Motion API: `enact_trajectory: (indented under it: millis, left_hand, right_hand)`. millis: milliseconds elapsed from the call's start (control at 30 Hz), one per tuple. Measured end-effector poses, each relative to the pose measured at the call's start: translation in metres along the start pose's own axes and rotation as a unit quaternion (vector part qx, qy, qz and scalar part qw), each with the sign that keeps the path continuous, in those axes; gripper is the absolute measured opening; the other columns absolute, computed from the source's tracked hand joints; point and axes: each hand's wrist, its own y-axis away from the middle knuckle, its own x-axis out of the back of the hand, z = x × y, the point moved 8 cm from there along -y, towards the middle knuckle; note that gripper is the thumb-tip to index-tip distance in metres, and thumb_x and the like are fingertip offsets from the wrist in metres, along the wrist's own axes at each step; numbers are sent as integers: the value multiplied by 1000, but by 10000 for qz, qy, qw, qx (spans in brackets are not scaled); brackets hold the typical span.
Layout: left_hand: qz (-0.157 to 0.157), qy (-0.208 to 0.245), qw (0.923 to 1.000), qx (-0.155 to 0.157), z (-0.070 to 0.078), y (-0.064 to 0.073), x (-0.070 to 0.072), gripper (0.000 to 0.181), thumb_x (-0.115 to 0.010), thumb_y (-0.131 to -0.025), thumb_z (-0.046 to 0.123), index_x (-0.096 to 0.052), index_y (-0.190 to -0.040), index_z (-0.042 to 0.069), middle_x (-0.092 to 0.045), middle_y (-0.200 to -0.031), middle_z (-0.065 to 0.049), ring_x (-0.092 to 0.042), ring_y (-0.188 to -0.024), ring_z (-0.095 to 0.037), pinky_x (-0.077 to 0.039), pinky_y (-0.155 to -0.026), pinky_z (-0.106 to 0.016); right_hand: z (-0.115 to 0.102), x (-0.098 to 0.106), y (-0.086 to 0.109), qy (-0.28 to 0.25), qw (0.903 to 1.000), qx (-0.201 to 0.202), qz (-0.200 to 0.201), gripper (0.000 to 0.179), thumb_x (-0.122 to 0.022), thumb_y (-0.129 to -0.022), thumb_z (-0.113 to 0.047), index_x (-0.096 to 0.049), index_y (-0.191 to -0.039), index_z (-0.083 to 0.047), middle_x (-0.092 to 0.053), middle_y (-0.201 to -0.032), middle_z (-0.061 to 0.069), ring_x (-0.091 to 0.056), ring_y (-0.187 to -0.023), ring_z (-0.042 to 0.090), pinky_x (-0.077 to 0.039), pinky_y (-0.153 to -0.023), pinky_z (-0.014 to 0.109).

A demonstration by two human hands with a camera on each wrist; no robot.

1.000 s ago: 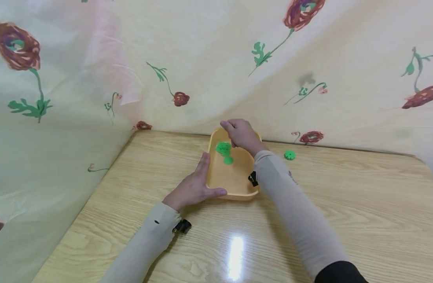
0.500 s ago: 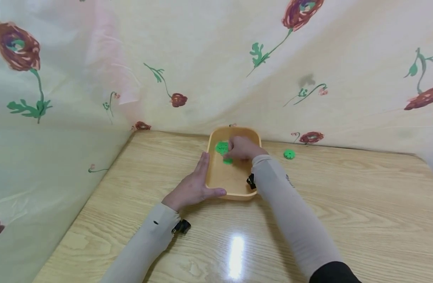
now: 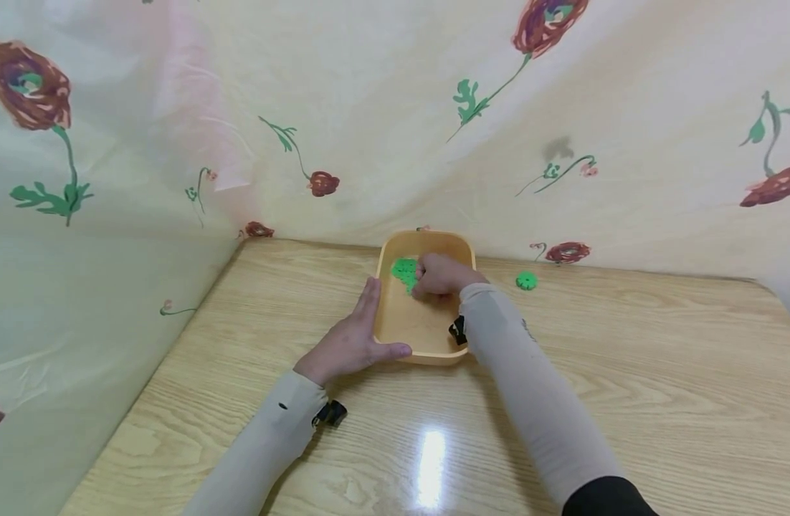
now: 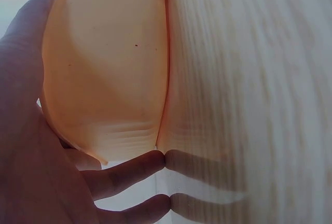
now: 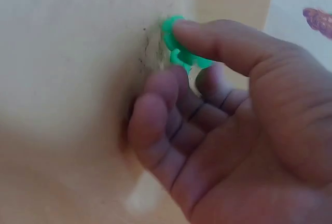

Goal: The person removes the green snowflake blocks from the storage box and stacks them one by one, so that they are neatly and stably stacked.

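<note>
The right hand (image 3: 443, 274) partly hides the green pieces (image 3: 404, 269) in the orange tray (image 3: 417, 331), their count unclear.

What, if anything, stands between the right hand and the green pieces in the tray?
Nothing visible does: the right hand reaches inside the orange tray, its thumb against a green piece. The left hand, at the near left corner, is clear.

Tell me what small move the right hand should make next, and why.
I'd probably have the right hand lift the green piece slightly. In the right wrist view its thumb is on that piece, with its fingers curled close by, and the left hand lies against the side and near corner of the orange tray, which should help steady it.
</note>
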Motion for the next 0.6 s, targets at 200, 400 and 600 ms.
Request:
enact_trajectory:
  millis: [200,400,600]
  left_hand:
    - [4,93,10000,31,-2,0,-1,129,-77,-82,61,17,-160,19,16,-166,-2,-19,-148,-33,-31,-113,-47]
    - [14,12,10000,-45,-2,3,-1,128,-77,-83,60,15,-161,14,15,-166,-6,-19,-148,-35,-32,-113,-48]
    - [29,-96,9998,-164,-2,6,-1,127,-76,-84,60,14,-161,14,12,-168,-10,-20,-148,-35,-34,-111,-48]
  right_hand:
    - [-3,4,1,-943,9947,367,204,9,-60,-92,1,-53,-98,0,-58,-67,9,-52,-50,17,-45,-49,29]
    - [-6,12,3,-1453,9849,577,747,22,-57,-101,-2,-51,-121,3,-63,-74,15,-53,-49,16,-46,-47,30]
    - [-7,15,8,-1853,9762,437,1035,30,-58,-100,1,-51,-129,3,-65,-79,18,-58,-54,18,-52,-54,33]
